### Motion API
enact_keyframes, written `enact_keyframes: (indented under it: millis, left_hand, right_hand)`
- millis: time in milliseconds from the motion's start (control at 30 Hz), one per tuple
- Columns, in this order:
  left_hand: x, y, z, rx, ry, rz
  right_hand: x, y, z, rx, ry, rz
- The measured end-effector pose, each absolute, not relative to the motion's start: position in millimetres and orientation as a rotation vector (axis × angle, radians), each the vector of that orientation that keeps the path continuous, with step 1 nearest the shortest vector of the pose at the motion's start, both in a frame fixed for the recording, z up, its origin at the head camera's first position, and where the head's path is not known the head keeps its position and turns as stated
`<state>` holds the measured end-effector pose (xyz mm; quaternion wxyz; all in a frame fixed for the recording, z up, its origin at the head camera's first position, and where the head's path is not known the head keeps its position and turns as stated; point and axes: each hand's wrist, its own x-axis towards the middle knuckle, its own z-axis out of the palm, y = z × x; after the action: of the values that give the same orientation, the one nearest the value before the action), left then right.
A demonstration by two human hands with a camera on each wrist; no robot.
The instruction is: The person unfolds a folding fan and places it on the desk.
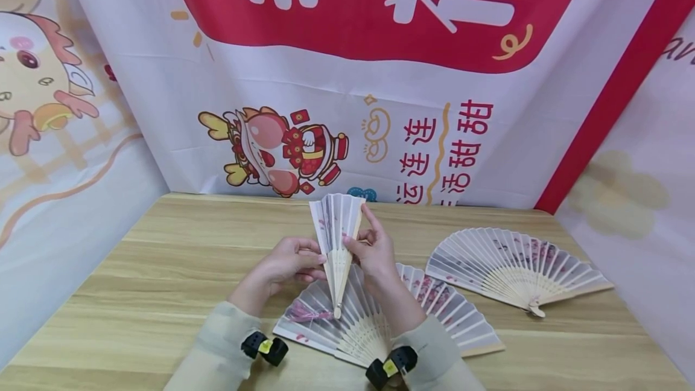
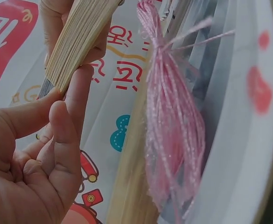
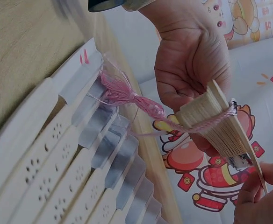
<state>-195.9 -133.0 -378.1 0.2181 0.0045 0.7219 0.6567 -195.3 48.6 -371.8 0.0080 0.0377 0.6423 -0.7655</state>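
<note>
A partly spread folding fan (image 1: 338,231) with bamboo ribs and pleated pale cloth is held upright by both hands over the wooden table. My left hand (image 1: 295,260) pinches its left edge between thumb and fingers. On the opposite edge my right hand (image 1: 374,249) grips the fan, the index finger stretched up along the outer rib. A pink tassel (image 2: 174,116) hangs from the fan's pivot end. Directly beneath lies a second, widely spread fan (image 1: 467,318) with pink blossoms; the tassel overlaps its left part, and my right forearm hides some of its middle.
A third spread fan (image 1: 521,264) lies to the right on the table (image 1: 163,270). Behind the table's back edge hangs a printed cloth (image 1: 326,77) with red lettering and cartoon figures. Black bands with yellow marks are around both wrists.
</note>
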Motion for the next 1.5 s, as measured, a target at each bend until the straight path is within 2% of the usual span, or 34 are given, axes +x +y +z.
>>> enact_keyframes:
  millis: [333, 1500]
  left_hand:
    - [-197.8, -134.2, -380.0, -0.032, 2.021, 1.827]
    - [-202.9, -149.0, -382.2, -0.087, 1.982, 1.92]
  right_hand:
    - [-195.5, 48.3, -368.7, 0.281, 2.086, -2.387]
    - [-201.1, 50.1, -376.2, 0.448, 1.964, -2.617]
